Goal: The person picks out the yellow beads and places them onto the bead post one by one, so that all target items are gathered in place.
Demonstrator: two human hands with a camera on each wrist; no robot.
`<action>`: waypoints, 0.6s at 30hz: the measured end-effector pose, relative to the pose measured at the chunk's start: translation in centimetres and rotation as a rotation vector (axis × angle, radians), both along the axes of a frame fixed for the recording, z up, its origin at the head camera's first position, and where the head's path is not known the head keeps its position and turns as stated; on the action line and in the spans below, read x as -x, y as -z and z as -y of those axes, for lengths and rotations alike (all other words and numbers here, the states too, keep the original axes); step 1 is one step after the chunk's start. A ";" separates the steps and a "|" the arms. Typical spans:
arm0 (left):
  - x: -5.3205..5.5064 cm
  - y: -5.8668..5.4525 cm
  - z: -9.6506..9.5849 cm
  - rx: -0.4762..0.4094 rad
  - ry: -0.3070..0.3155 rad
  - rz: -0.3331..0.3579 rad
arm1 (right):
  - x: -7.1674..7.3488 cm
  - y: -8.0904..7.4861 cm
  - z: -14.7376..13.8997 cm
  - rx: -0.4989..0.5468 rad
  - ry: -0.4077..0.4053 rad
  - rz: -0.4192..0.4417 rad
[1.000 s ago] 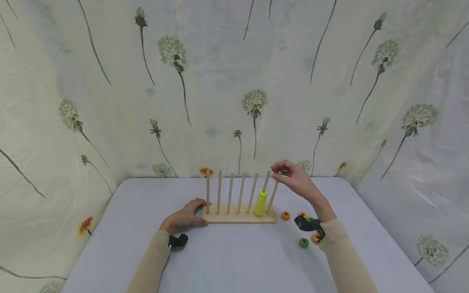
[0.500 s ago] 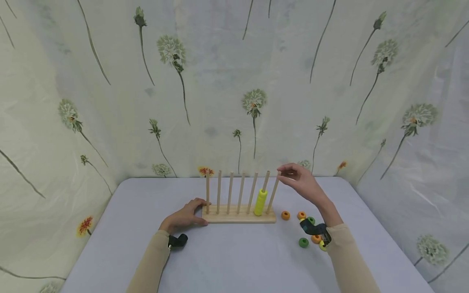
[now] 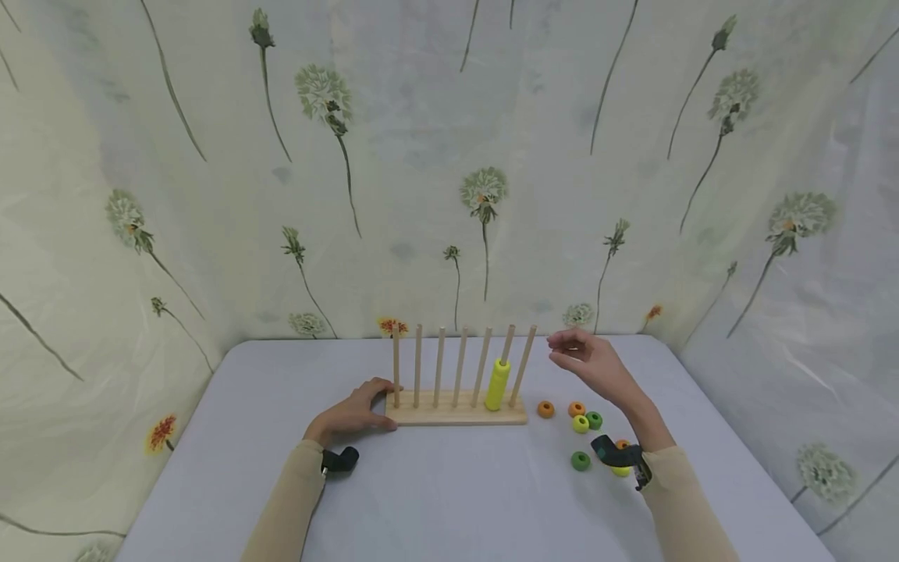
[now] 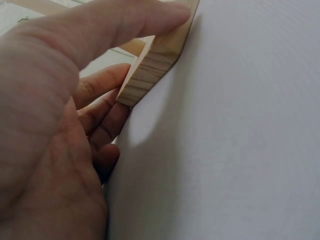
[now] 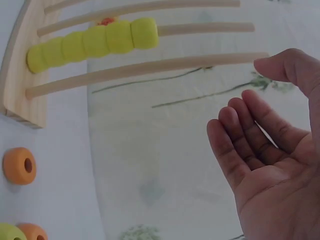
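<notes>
A wooden peg stand (image 3: pixel 442 419) with a row of upright pegs stands on the table. My left hand (image 3: pixel 354 411) holds its left end, thumb at the front and fingers behind; the left wrist view shows the base's end (image 4: pixel 145 77) between them. Several yellow beads (image 3: pixel 498 385) are stacked on the second peg from the right. My right hand (image 3: pixel 597 371) is in the air just right of the bare rightmost peg (image 3: pixel 523 367). In the right wrist view its fingers (image 5: pixel 227 150) are loosely bent, apart from the thumb, with nothing held.
Loose beads lie right of the stand: an orange bead (image 3: pixel 545 409), another orange bead (image 3: pixel 577 409), a yellow bead (image 3: pixel 580 424) and a green bead (image 3: pixel 593 420). Nearer me are a green bead (image 3: pixel 580 460) and beads partly hidden by the right wrist camera (image 3: pixel 614 451). A flowered curtain (image 3: pixel 421 156) hangs behind.
My right hand has moved right and slightly down, away from the tops of the two rightmost pegs, uncovering more loose beads. The left hand and the stand stay put.
</notes>
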State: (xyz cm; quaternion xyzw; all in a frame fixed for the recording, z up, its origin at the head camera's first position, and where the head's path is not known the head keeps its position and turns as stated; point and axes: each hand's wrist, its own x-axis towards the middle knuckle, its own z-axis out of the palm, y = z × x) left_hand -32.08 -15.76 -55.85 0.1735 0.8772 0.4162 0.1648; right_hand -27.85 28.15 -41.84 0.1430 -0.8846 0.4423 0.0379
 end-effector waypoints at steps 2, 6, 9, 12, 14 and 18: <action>0.0 0.0 0.0 -0.003 0.003 -0.002 | -0.2 0.5 -0.4 -0.008 0.010 0.013; 0.0 0.0 0.1 -0.003 0.005 -0.007 | -0.7 1.6 -1.5 -0.015 0.023 0.032; -0.1 0.0 0.1 -0.006 0.006 -0.008 | -1.1 2.4 -2.3 -0.027 0.032 0.047; -0.1 -0.1 0.0 -0.009 0.016 -0.015 | -1.6 3.2 -3.1 -0.033 0.042 0.069; -0.1 -0.2 0.1 -0.013 0.020 -0.021 | -1.9 3.8 -3.6 -0.038 0.051 0.084; -0.1 -0.1 0.1 -0.017 0.018 -0.017 | -2.3 4.9 -4.6 -0.061 0.071 0.104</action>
